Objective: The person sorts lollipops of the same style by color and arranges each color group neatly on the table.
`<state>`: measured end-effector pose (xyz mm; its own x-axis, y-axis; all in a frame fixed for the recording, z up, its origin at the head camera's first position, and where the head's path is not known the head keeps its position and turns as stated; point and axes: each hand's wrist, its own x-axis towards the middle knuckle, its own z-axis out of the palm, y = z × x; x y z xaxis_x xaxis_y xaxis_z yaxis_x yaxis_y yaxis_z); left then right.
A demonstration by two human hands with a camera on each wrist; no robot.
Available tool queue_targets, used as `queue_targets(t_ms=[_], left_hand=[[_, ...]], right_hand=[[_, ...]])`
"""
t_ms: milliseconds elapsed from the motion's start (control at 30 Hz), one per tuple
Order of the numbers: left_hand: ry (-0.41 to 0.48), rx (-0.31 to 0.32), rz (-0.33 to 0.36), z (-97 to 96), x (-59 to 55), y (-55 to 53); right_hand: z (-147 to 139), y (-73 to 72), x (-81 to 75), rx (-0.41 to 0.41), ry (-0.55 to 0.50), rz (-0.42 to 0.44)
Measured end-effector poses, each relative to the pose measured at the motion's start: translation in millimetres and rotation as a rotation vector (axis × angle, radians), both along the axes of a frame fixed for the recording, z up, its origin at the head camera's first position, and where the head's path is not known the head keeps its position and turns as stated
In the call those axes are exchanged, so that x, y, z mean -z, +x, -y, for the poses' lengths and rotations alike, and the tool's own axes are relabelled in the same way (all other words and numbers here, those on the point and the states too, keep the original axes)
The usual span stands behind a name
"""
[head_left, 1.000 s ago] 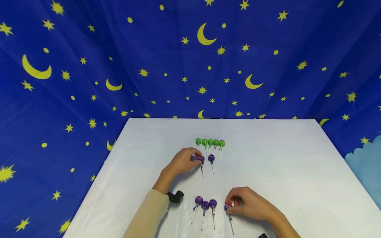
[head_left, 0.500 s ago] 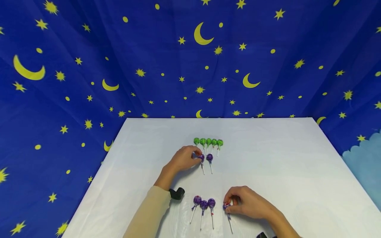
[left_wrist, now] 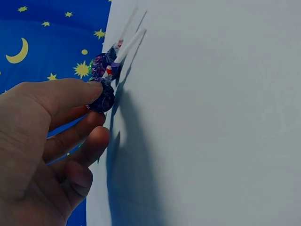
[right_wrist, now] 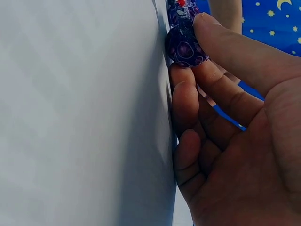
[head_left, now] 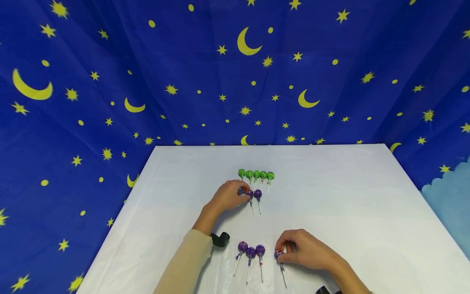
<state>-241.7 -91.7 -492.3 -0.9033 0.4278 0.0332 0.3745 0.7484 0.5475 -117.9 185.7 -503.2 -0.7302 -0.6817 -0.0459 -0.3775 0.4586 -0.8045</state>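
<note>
With thumb and fingers, my left hand [head_left: 229, 195] pinches the head of a purple-wrapped lollipop [left_wrist: 102, 98], its white stick pointing toward me. Right beside it lies a second purple lollipop [head_left: 258, 194], the two heads nearly together. Closer to me, my right hand [head_left: 306, 250] pinches another purple lollipop [right_wrist: 186, 47] by its head at the table surface; its stick [head_left: 284, 277] sticks out below the hand. To the left of that hand, three purple lollipops [head_left: 251, 253] lie side by side, sticks toward me.
Behind the left hand, several green lollipops [head_left: 256, 174] lie in a row on the white table [head_left: 330, 183]. A black wrist device [head_left: 220, 239] sits at the left cuff. Blue cloth [head_left: 205, 61] with yellow moons and stars hangs around the table.
My left hand has slid its lollipop slightly right, closing the gap to the purple one beside it. The right hand keeps its pinch in place. The head view has shifted a little.
</note>
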Motion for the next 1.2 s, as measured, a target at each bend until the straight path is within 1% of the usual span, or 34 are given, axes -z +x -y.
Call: queue_targets(t_ms=[200,400,633,900,1067,1200], left_hand=[[0.041,-0.02,0.006,2.9,3.2,3.3],[0.065,-0.042,0.001,6.6,8.5,7.2],[0.1,-0.059,0.013,12.1,6.2,10.1],[0.132,-0.065,0.025,19.6,7.3,14.4],[0.141,-0.068,0.022,24.1,7.3,17.0],[0.134,-0.07,0.033,27.5,7.2,18.8]], right_hand=[[0,-0.3,0.5,-0.008,-0.013,-0.011],[-1,-0.1,1.3,-0.014,-0.026,0.003],[0,-1.7,-0.5,-0.01,-0.012,-0.005],[-1,-2.4,-0.3,-0.003,-0.002,-0.002],[-1,-2.8,-1.3,0.0,-0.023,-0.018],[0,-3.2,-2.6,0.005,-0.021,-0.007]])
